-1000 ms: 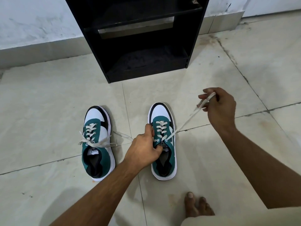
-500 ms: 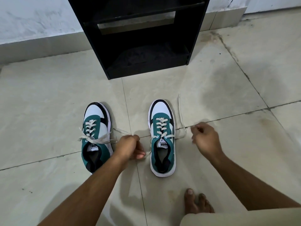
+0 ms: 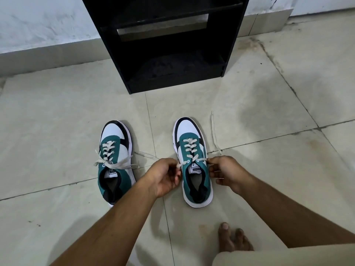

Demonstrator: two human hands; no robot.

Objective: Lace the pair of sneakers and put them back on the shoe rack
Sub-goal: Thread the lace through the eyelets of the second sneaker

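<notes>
Two green, white and black sneakers stand side by side on the tiled floor, toes toward the rack. The left sneaker [image 3: 115, 160] has its cream lace threaded, with loose ends spread to both sides. My left hand [image 3: 165, 174] pinches the left lace end of the right sneaker [image 3: 195, 162] close to the top eyelet. My right hand [image 3: 225, 174] pinches the right lace end [image 3: 214, 131], whose tail trails forward over the floor. The black shoe rack [image 3: 172, 45] stands against the wall beyond the shoes.
My bare foot [image 3: 232, 239] rests on the tiles at the lower right, beside a beige trouser leg [image 3: 288, 256]. A grey wall skirting [image 3: 48, 56] runs along the left of the rack. Tile joints cross the floor.
My right hand came down from a raised pull of the lace to the shoe's right side. My left hand let go of the tongue area and took the left lace end.
</notes>
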